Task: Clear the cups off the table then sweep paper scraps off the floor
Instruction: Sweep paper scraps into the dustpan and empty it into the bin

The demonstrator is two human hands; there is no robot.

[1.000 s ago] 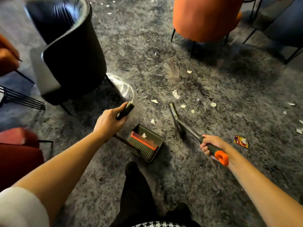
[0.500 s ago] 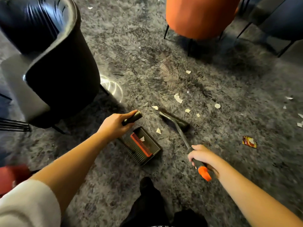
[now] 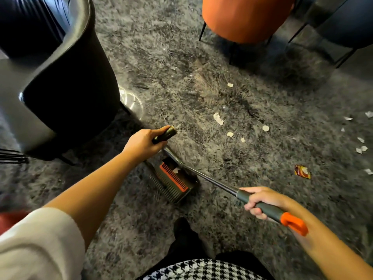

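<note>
– Now, item one: what did each hand hold at that moment?

– On my feed, the left hand [image 3: 141,143] was clenched round the dark dustpan handle [image 3: 165,134]. The right hand [image 3: 262,201] was wrapped round the grey grip of the broom [image 3: 212,183], just ahead of its orange end cap [image 3: 295,224].

– Item two: position of both tools?

– I read the dustpan [image 3: 171,184] as resting on the grey carpet [image 3: 181,57], just beyond the wearer's dark trouser leg [image 3: 185,233], with its orange comb strip [image 3: 173,177] facing up. The broom's shaft ran from the right hand down and to the left. The broom head [image 3: 171,155] lay at the far end of the pan, touching it. I saw one small white fragment inside the pan, just beside the comb strip.

– Item three: location of the paper scraps [image 3: 219,119]?

– They lay loose on the carpet, beyond and to the right of the pan and well apart from it. One cluster sat mid-floor; more lay near the right edge of view. A red wrapper [image 3: 302,171] lay alone on the right, between the two groups.

– Item four: surroundings?

– A black chair [image 3: 66,87] stood at left with a chrome base [image 3: 131,100] just beside it. An orange chair [image 3: 242,17] stood at the far side.
</note>
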